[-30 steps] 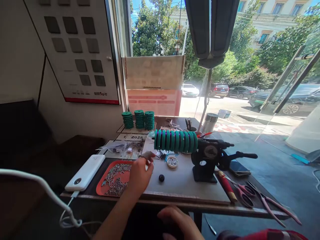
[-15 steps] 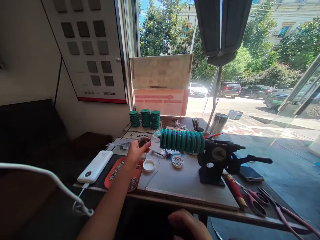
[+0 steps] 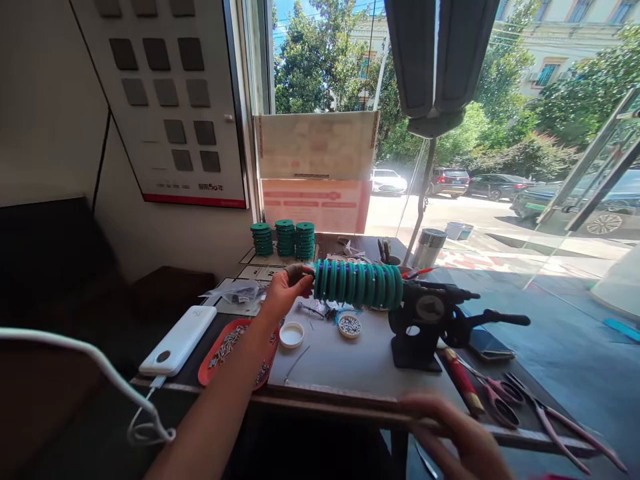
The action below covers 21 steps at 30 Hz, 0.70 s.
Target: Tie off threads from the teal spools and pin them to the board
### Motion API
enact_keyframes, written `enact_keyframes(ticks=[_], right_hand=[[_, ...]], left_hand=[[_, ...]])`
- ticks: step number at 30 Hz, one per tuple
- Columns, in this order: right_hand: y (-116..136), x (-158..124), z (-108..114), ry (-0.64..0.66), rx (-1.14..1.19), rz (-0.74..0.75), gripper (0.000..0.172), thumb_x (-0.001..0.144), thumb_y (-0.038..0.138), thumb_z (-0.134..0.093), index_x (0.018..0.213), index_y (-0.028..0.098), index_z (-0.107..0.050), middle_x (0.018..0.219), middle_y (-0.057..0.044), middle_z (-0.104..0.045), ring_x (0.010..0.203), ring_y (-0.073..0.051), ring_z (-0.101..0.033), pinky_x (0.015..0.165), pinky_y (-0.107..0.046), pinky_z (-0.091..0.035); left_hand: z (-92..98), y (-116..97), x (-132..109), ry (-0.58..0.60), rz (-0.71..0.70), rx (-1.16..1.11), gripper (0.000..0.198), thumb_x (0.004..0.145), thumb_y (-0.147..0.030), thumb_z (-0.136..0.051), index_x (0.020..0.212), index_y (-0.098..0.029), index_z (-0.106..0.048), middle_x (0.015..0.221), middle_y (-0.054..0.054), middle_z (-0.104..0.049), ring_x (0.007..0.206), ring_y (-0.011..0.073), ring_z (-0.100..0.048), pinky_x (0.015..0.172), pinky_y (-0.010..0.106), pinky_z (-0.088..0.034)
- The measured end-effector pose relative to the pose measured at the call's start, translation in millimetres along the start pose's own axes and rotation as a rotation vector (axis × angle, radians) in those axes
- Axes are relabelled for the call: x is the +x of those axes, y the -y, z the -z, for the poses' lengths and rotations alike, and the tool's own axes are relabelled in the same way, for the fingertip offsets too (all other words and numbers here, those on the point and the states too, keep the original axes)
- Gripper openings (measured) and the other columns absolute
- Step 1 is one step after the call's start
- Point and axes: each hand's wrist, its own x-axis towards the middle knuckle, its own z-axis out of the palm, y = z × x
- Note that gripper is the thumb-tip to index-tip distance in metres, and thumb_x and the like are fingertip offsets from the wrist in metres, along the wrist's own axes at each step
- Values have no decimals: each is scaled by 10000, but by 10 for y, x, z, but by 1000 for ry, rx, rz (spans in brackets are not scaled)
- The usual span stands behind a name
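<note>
A row of green ridged discs [image 3: 357,283] is mounted lengthwise on a black hand-cranked winder [image 3: 425,320]. At the row's left end is my left hand [image 3: 287,287], its thumb and fingers closed in a pinch. A dark wrap covers part of one finger; what lies between the fingertips is hidden. Low on the right, in front of the table edge, my right hand [image 3: 455,430] is smeared by motion, apart from the winder. Beneath my left forearm lies an orange tray [image 3: 207,367] of small metal parts. A small dish of silvery beads [image 3: 350,325] sits below the discs.
Stacks of green spools [image 3: 285,239] stand at the back. A white lid [image 3: 291,335] lies by the tray, a white power bank [image 3: 179,341] at left. To the right are a red-handled tool [image 3: 463,380], scissors [image 3: 500,400], pliers [image 3: 565,420] and a phone [image 3: 493,345].
My left hand has moved right and slightly up, to the left end of the disc row. My right hand has moved right. The view has shifted a little.
</note>
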Motion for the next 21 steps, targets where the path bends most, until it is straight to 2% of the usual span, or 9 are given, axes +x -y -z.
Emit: enact_keyframes(ticks=[3, 4, 6, 9, 11, 13, 15, 18, 21], right_hand=[[-80, 176, 491, -408, -271, -98, 241, 729, 388, -522, 833, 200, -631, 817, -71, -665, 728, -225, -621, 581, -287, -482], [-110, 240, 635, -514, -369, -123, 250, 734, 382, -509, 841, 186, -622, 804, -79, -654, 707, -225, -613, 589, -305, -472], [-152, 366, 837, -646, -521, -59, 272, 743, 389, -480, 827, 167, -613, 815, -97, -636, 701, -230, -596, 616, -340, -459], [-122, 531, 871, -622, -587, 199, 258, 769, 388, -458, 787, 179, -608, 861, -93, -622, 767, -234, -585, 650, -354, -461], [-44, 606, 759, -547, -556, 340, 200, 789, 347, -465, 786, 197, -597, 869, -69, -609, 786, -214, -584, 663, -336, -467], [45, 642, 620, -503, -520, 414, 140, 801, 299, -474, 799, 211, -583, 888, -49, -593, 794, -193, -582, 682, -319, -466], [106, 642, 510, -484, -496, 438, 107, 805, 279, -481, 816, 224, -573, 905, -37, -580, 806, -185, -577, 698, -312, -463], [115, 599, 438, -446, -468, 424, 90, 807, 283, -487, 828, 240, -564, 920, -29, -567, 803, -182, -571, 702, -310, -464], [75, 541, 443, -415, -468, 401, 87, 807, 300, -489, 835, 253, -556, 938, -28, -560, 809, -192, -569, 704, -325, -461]], left_hand=[[3, -33, 21, -6, -8, -17, 265, 562, -312, -736, 749, -149, -643, 589, -24, -589, 503, 85, -511, 481, 198, -408], [4, -43, 26, -6, -10, -28, 258, 559, -299, -740, 746, -147, -647, 612, -17, -601, 520, 90, -523, 495, 203, -419], [-2, -56, 29, -12, -18, -58, 246, 570, -299, -732, 739, -142, -650, 643, 0, -618, 551, 109, -551, 535, 234, -453], [-29, -78, 28, -56, -70, -108, 219, 577, -295, -724, 707, -142, -637, 654, 10, -621, 594, 130, -578, 599, 273, -483], [-44, -114, 41, -123, -144, -146, 212, 616, -307, -693, 759, -168, -620, 717, 3, -624, 659, 131, -592, 673, 280, -487], [-46, -158, 74, -208, -264, -115, 212, 709, -343, -594, 871, -205, -589, 827, -3, -615, 710, 120, -597, 735, 285, -480], [-40, -190, 117, -244, -352, 8, 225, 762, -355, -515, 930, -214, -568, 877, 0, -598, 667, 104, -593, 704, 276, -486], [-33, -202, 168, -188, -338, 164, 234, 763, -359, -518, 906, -188, -590, 833, 5, -596, 529, 82, -560, 585, 253, -480], [-42, -196, 182, -210, -361, 219, 277, 837, -367, -399, 999, -207, -557, 924, 15, -578, 528, 63, -546, 624, 252, -472]])
